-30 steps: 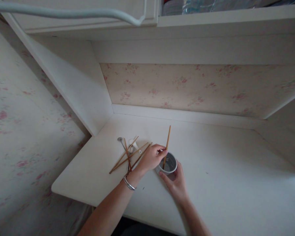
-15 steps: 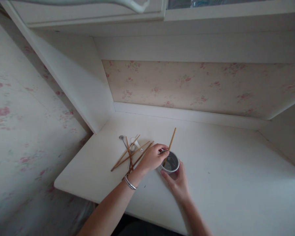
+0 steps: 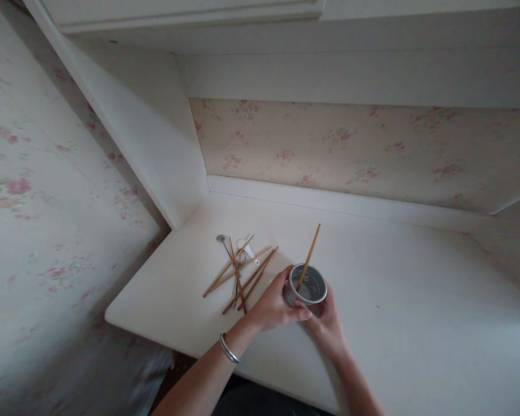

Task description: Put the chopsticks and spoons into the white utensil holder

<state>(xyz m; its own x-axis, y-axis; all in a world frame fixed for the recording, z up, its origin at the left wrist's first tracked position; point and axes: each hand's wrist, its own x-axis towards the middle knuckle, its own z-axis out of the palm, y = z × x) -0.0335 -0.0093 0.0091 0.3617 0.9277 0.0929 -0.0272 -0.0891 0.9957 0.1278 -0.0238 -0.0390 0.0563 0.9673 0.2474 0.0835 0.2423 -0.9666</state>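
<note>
Both of my hands are around a grey utensil holder (image 3: pixel 290 296), which has a pale rim and small holes visible inside. My left hand (image 3: pixel 274 307) wraps its left side, with the thumb at the front. On the right side, my right hand (image 3: pixel 329 330) grips the holder, its fingers partly hidden behind it. A single light-brown chopstick (image 3: pixel 309 254) stands in the holder, leaning to the right. Left of my left hand, several loose chopsticks (image 3: pixel 237 270) lie crossed in a pile. A long-handled metal spoon (image 3: pixel 221 238) and a white-handled utensil (image 3: pixel 252 254) lie among them.
Everything rests on a white desk (image 3: pixel 407 346) with a rounded left corner. White side panels, a raised back edge (image 3: pixel 329 196) and an overhead cabinet (image 3: pixel 190 17) enclose it. Floral wallpaper (image 3: pixel 69 231) covers the wall at left.
My left hand has let go of the chopstick at the holder's rim and now grips the holder's side. The chopstick stays in the holder. The view has shifted slightly.
</note>
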